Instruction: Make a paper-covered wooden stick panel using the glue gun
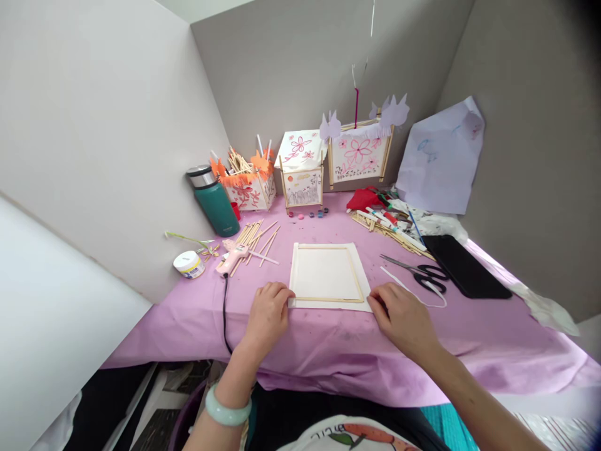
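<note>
A white sheet of paper [323, 270] lies flat on the purple cloth in front of me, with thin wooden sticks [355, 275] forming a square frame on it. The left edge of the paper looks folded over toward the stick there. At the near left corner, my left hand [270, 313] is closed, thumb and finger pinching the paper's edge. My right hand [401, 313] pinches the near right corner, its other fingers curled. Right of the paper, black-handled scissors [422, 274] lie partly open beside a curled white paper strip [408, 288].
A pink glue gun [233, 260] with loose sticks [253, 241] and a white jar [189, 264] lies left. Behind stand a green bottle [213, 200], a stick holder [246, 188] and decorated paper lanterns [303, 186]. Markers [382, 216] and a black phone-like slab [464, 266] are right.
</note>
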Tool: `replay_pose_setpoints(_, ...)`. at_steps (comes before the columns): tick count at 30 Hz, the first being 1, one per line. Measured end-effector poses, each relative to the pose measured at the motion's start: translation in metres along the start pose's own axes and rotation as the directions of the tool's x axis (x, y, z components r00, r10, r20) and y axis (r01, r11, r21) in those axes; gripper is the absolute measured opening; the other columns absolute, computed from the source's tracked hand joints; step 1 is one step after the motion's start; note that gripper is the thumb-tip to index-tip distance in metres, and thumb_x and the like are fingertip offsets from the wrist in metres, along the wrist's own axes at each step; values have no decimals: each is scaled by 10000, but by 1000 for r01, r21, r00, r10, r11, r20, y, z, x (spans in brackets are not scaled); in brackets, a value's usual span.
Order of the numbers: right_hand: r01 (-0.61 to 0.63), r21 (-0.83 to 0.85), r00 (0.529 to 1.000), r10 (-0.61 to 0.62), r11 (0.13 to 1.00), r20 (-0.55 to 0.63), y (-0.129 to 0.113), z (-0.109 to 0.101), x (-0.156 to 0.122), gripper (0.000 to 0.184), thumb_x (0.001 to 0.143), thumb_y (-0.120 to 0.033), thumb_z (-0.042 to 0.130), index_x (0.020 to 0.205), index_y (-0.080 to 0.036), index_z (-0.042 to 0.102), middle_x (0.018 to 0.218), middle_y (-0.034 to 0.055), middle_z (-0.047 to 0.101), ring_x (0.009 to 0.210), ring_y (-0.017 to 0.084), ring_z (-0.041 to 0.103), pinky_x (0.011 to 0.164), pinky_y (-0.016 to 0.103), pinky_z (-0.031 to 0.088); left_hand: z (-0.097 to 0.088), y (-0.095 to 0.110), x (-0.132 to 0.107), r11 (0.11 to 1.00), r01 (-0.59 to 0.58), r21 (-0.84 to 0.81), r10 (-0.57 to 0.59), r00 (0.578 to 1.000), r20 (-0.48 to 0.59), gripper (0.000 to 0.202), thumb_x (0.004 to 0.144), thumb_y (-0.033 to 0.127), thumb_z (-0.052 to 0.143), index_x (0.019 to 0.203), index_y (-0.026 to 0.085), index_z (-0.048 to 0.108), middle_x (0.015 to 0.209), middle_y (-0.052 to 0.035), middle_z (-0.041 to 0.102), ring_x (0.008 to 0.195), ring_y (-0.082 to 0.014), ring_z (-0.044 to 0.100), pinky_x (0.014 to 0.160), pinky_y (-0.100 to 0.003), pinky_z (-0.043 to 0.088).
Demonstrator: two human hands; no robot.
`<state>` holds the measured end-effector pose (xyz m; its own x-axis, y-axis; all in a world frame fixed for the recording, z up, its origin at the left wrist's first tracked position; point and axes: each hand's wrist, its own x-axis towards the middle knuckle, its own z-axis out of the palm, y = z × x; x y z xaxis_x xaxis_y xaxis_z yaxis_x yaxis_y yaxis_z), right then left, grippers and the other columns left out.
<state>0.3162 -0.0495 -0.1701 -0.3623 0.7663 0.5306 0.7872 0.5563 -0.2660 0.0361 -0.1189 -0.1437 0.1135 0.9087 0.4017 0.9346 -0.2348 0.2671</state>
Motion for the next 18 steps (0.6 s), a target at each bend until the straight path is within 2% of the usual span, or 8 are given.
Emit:
replay_pose_setpoints(5,-4,-13,1000,4,1000,4,0,0,0,187,915,-284,455,794,-187,560,785,39,578,762,184,536,693,294,362,0,1,5,999,44,1,-44,999,29,310,775,-11,428,919,175,630,962,-60,614,934,-220,516,794,-366,393)
replay_pose_setpoints(11,-1,-9,1000,1,1000,11,-1,0,0,189,915,-282,452,790,-187,557,781,38,574,760,184,532,691,295,363,-4,-7,6,986,64,-155,-58,997,42,355,762,-25,396,951,168,626,950,-63,624,929,-207,522,810,-358,404)
replay_pose_setpoints(18,-9,-8,1000,9,1000,27,0,0,1,188,920,-286,448,801,-190,558,793,36,578,763,186,535,703,302,367,0,-3,6,995,60,-74,-56,997,53,357,732,-21,411,891,185,655,949,-65,617,939,-221,529,807,-372,411)
